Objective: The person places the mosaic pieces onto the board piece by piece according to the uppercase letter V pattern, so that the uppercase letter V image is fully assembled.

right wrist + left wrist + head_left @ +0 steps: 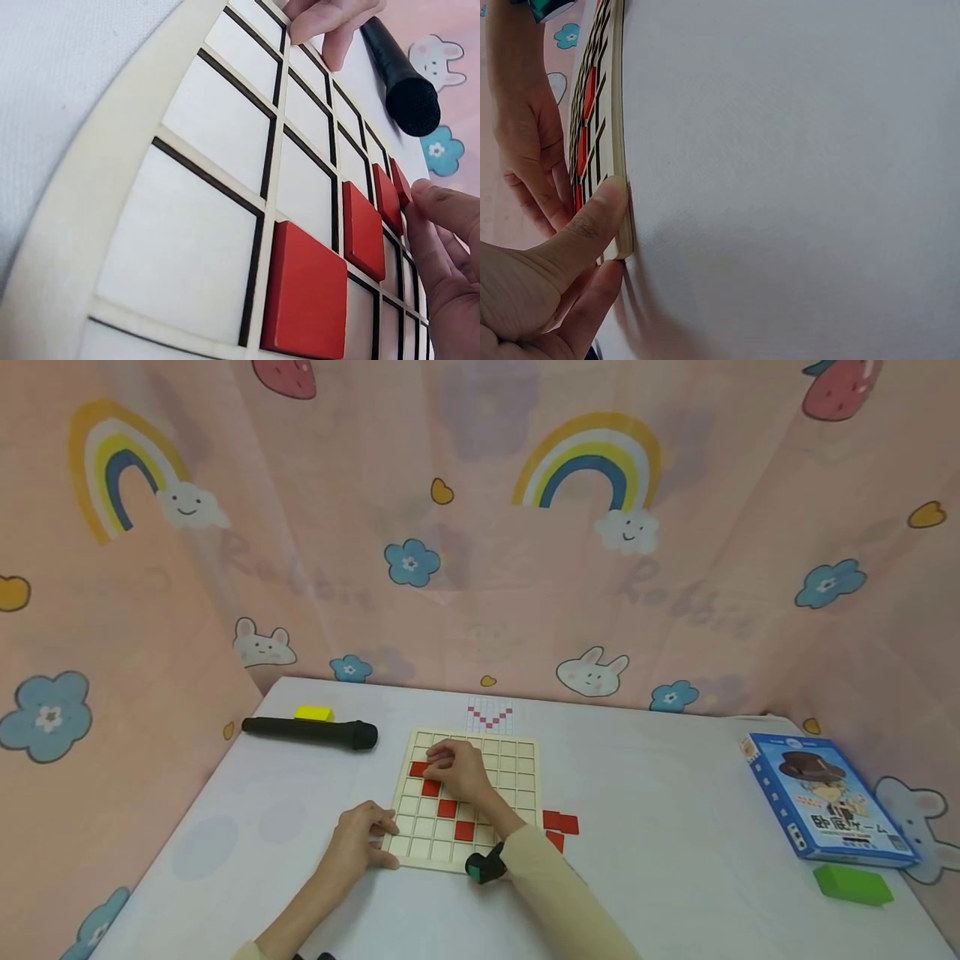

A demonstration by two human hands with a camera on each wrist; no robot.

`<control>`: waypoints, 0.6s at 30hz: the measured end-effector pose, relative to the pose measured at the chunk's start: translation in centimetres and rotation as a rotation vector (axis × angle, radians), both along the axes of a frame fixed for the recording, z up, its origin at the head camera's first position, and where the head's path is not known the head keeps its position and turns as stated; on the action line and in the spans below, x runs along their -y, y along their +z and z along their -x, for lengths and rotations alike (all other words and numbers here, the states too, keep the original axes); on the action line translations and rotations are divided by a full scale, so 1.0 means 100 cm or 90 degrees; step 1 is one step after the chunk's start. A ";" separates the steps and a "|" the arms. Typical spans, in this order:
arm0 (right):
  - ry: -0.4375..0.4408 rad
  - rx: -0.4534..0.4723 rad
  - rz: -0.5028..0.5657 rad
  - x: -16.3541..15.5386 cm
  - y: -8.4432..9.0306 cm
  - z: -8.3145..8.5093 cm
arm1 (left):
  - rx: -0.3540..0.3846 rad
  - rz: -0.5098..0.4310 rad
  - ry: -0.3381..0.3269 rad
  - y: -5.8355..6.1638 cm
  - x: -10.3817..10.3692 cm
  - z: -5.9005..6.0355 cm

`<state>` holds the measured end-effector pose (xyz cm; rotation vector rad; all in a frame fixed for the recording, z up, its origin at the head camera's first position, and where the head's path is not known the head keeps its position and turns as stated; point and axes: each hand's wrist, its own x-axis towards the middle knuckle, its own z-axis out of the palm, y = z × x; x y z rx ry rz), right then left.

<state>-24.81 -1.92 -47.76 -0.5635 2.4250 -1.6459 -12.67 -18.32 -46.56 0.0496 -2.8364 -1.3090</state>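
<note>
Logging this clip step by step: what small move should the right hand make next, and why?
Probably let go of the red tile and reach for the spare tiles beside the board. The right hand is at the top tile of the diagonal, while the left hand steadies the board's corner.

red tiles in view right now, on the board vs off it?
7 visible. On the board: 4 red tiles in a diagonal, at. Off it, on the table, right of the board. The right hand may hide more.
</note>
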 end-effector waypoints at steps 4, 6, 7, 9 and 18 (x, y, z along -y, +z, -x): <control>0.003 0.008 0.012 0.000 0.000 -0.001 | -0.005 0.001 -0.002 0.000 0.001 -0.001; 0.003 0.011 0.017 0.000 -0.001 -0.002 | -0.003 0.001 -0.002 -0.001 0.000 -0.001; 0.003 0.015 0.019 0.000 -0.001 -0.002 | -0.002 0.002 -0.002 -0.001 0.000 -0.001; 0.004 0.019 0.023 0.000 -0.001 -0.002 | -0.005 0.005 -0.003 -0.001 0.000 0.000; 0.042 0.025 0.046 -0.003 0.004 -0.002 | -0.007 0.005 0.002 -0.003 0.000 0.001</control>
